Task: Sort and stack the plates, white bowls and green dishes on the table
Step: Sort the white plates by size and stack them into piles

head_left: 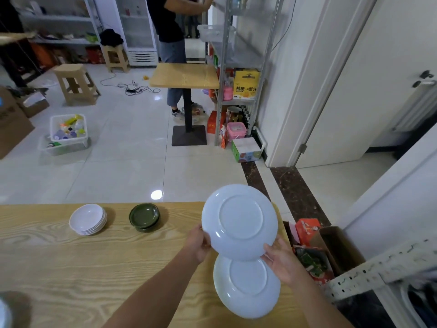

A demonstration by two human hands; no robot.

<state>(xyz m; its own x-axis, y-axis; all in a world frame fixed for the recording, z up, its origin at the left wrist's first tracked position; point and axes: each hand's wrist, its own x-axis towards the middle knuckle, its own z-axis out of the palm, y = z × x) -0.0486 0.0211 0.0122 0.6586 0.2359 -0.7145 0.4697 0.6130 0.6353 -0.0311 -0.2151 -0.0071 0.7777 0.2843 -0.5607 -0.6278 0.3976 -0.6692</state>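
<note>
I hold a white plate [240,221] tilted up above the wooden table [71,268], its underside facing me. My left hand [198,245] grips its left rim and my right hand [281,259] grips its lower right rim. Below it a second white plate [247,287] lies upside down near the table's right edge. A stack of white bowls [88,218] stands at the far left of the table. To the right of the bowls, at the far edge, sits a stack of green dishes [144,217].
Open cardboard boxes [331,247] with packets stand on the floor right of the table. A perforated metal bar [378,268] lies at the lower right. Beyond the table are tiled floor, a small wooden table [184,75], shelving [241,55] and a standing person [172,43].
</note>
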